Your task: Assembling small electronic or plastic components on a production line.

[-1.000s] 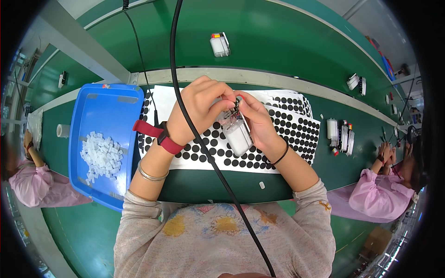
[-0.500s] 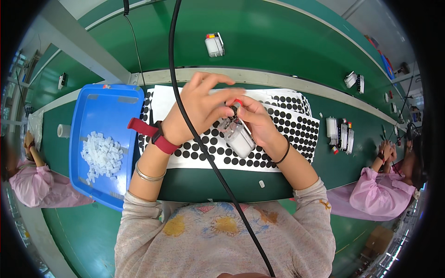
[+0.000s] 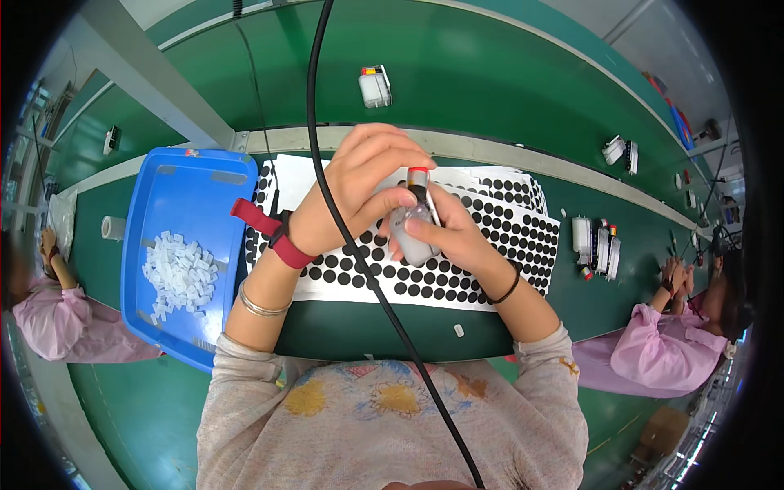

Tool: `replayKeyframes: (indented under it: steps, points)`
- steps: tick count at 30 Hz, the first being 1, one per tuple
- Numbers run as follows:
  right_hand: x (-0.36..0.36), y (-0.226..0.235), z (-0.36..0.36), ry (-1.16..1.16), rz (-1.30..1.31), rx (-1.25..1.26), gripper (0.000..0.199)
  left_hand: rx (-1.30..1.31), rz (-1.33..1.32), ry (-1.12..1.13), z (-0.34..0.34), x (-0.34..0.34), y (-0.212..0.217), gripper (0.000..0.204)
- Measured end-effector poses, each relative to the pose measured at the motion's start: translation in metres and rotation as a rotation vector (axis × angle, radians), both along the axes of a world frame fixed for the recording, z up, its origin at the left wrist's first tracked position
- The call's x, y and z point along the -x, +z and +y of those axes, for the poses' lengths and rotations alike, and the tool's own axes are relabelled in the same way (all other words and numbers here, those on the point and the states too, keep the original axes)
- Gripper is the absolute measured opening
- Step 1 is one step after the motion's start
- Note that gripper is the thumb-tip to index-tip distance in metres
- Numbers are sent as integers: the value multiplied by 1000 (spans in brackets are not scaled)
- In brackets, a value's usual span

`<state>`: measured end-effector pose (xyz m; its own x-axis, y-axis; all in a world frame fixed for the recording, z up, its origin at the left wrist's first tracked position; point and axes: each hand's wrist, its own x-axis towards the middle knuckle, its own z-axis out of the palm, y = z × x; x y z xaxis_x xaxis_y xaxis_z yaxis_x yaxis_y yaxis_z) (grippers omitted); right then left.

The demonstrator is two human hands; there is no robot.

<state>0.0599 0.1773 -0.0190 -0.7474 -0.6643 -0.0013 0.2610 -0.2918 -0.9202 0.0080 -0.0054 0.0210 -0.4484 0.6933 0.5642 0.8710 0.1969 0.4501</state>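
Between my two hands is a small device (image 3: 418, 256) with a clear and white body and a black neck topped by a red-rimmed tip. My right hand (image 3: 464, 238) grips its body, thumb laid across the front and some fingers hidden behind. Around the upper end curl the fingers of my left hand (image 3: 347, 192), its thumb pressed near the black neck. Below both hands lie white sheets (image 3: 351, 292) covered with rows of round black stickers. A dangling black cable (image 3: 346, 237) crosses in front of my left hand.
To the left, a blue tray (image 3: 180, 214) holds a heap of small white pieces (image 3: 181, 273). Similar devices stand at the right (image 3: 596, 245) and on the green surface (image 3: 375, 88) ahead. A small white piece (image 3: 459, 331) lies near the front edge. Co-workers in pink sit on both sides.
The device is more upright now. My right hand has shifted its grip so the thumb lies over the body. My left fingers have closed in around the red-rimmed end.
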Motion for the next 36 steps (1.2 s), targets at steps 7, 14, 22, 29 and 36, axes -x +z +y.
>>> replayKeyframes:
  steps: [7,14,22,29,36]
  points:
    - [-7,20,-1,-316,121,-64,68,-240,-553,-105,9,-10,-7,60]
    - [-5,15,-2,-281,89,-42,70,-288,-913,-144,8,-8,-7,39]
    - [-8,8,-5,-313,300,-300,68,-425,-970,-174,12,-2,-14,31]
    - [-5,5,-9,-416,378,-281,52,-376,-804,-60,10,-12,-5,41]
    - [-5,3,-16,-687,670,-624,51,-9,-193,403,11,-33,15,53]
